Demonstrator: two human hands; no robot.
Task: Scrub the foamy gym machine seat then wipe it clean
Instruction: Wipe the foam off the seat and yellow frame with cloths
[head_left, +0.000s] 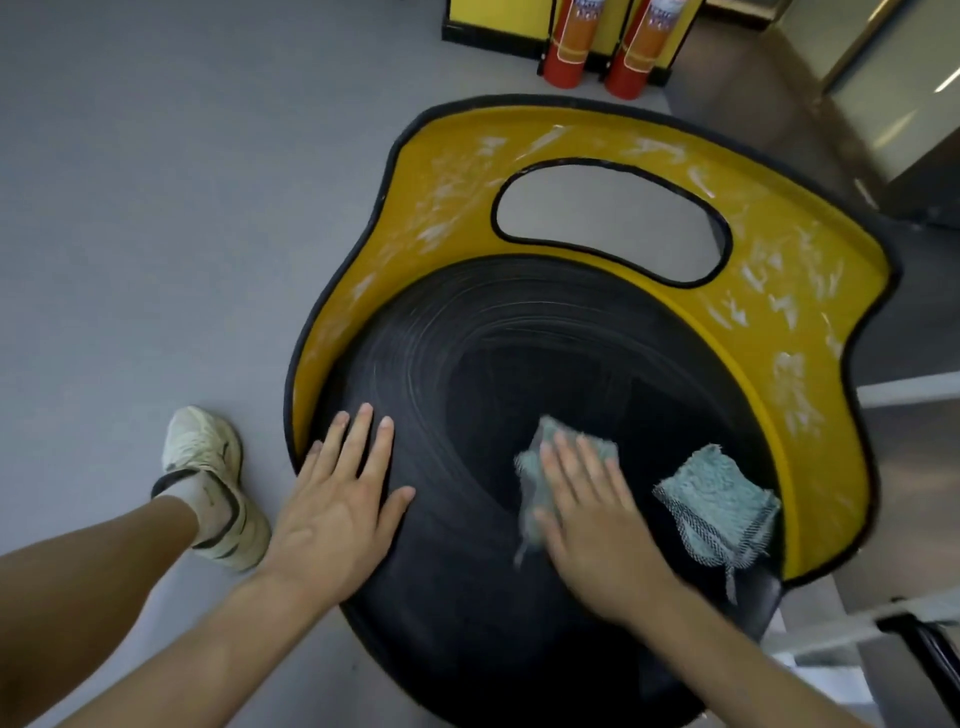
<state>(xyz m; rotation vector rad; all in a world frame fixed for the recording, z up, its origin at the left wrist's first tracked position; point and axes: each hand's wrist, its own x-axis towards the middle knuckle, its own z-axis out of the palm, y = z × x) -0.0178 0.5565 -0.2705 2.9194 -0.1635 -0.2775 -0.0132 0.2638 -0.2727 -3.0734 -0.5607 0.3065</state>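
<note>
- The seat (467, 338) points its foamy backrest (447, 171) away.
- The cloth (722, 499) lies crosswise, its left end under the right hand (597, 519), whose fingers are flat.
- The left hand (337, 499) presses the seat, fingers spread.

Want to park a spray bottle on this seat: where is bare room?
Bare black pad lies between the left hand and the cloth under the right hand, and across the far half up to the foamy yellow rim. Crowded: right side, with a second cloth.
</note>
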